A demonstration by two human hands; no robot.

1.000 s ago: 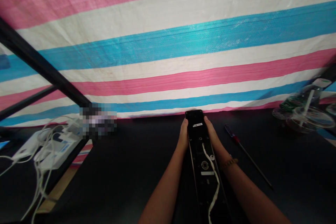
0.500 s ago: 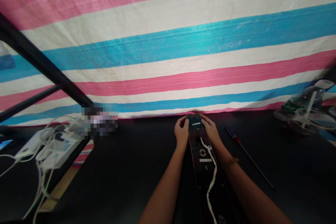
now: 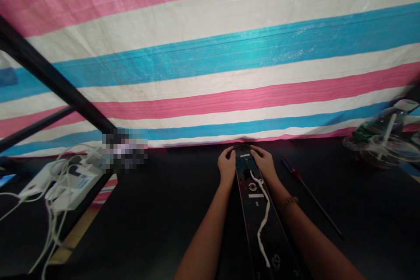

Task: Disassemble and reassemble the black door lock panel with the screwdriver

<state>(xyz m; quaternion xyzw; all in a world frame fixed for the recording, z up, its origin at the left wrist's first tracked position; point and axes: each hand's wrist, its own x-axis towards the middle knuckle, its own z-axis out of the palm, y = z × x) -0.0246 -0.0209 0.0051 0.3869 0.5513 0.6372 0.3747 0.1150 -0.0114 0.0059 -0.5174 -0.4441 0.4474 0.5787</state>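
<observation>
A long, narrow black panel (image 3: pixel 262 223) stretches away from me on the dark table, with a white wrapped cable (image 3: pixel 266 214) running down its face. White labels and a round metal ring (image 3: pixel 252 187) show on that face too. At the panel's far end, my left hand (image 3: pixel 227 162) grips the left edge with thumb near the top and fingers curled round. My right hand (image 3: pixel 263 162) holds the opposite edge in the same way. The fingertips of both hands are partly hidden by the panel. To the right of my right forearm lies a long screwdriver (image 3: pixel 313 199) with a dark and red handle.
Tangled white cables and a white power strip (image 3: pixel 74 190) lie at left, beside a black metal frame bar (image 3: pixel 65 83). A clear plastic cup (image 3: pixel 380 151) and plastic packaging stand at the far right. A striped sheet (image 3: pixel 210 96) hangs behind the table (image 3: pixel 157 223).
The panel has tilted a little; its labels and ring now sit slightly higher in view, and the cable's near end has come into sight. Both hands stay at the far end.
</observation>
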